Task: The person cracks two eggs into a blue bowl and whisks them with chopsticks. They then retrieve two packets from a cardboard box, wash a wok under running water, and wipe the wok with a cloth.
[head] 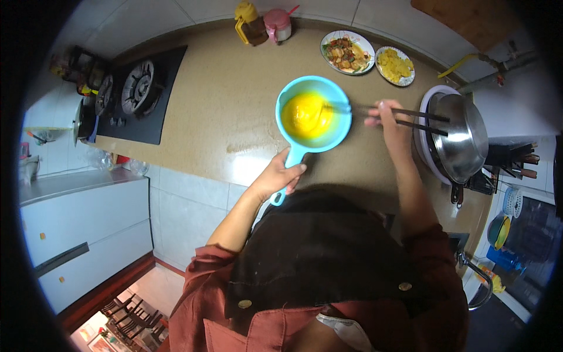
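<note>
My left hand (281, 175) grips the handle of a light blue plastic ladle-like bowl (297, 152), held over the countertop in front of me. Yellow beaten egg (307, 115) lies in the bowl, with a shiny, swirled surface. In my right hand (389, 119), to the right of the bowl, is a pair of dark chopsticks (433, 116). Their front ends reach over the bowl's right rim towards the egg and are blurred. Their back ends stick out to the right of my hand.
Behind the bowl stand a plate of cooked food (347, 52) and a smaller plate of yellow food (395, 66). A metal bowl (462, 136) leans in a pale basin at the right. A gas hob (143, 94) is at the left; a yellow-lidded jug (250, 24) and a pink-lidded jar (278, 25) stand by the wall.
</note>
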